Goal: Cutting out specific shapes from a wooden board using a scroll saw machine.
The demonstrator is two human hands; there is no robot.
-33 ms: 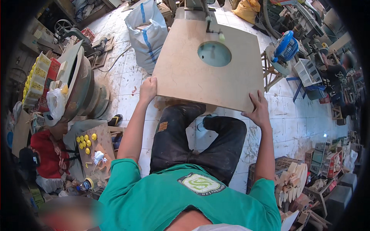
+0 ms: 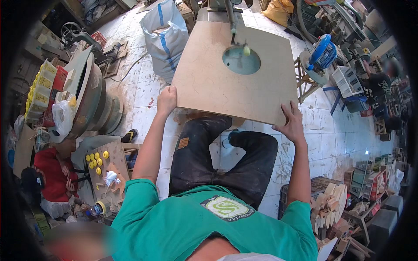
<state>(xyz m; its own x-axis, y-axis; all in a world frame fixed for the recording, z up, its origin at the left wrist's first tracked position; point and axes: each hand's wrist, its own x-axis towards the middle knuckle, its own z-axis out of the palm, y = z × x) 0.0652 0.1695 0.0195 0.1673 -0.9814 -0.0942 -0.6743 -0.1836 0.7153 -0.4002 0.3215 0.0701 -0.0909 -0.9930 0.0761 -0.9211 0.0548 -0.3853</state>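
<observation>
A wide tan wooden board spreads in front of my knees, with a round opening showing a grey-blue surface. My left hand is closed on its near left corner. At the near right corner my right hand grips the edge, thumb below and fingers along the side. A machine arm reaches in from the far side, its pale greenish tip over the opening. Whether that tip touches anything I cannot tell.
Left of the board stands a white woven sack; to the right is a blue fan on a stand. A large round machine and a person in red are at left. Cut wooden pieces lie at lower right.
The machine arm and its pale tip have shifted slightly left and nearer over the opening. My hands and the board have hardly moved.
</observation>
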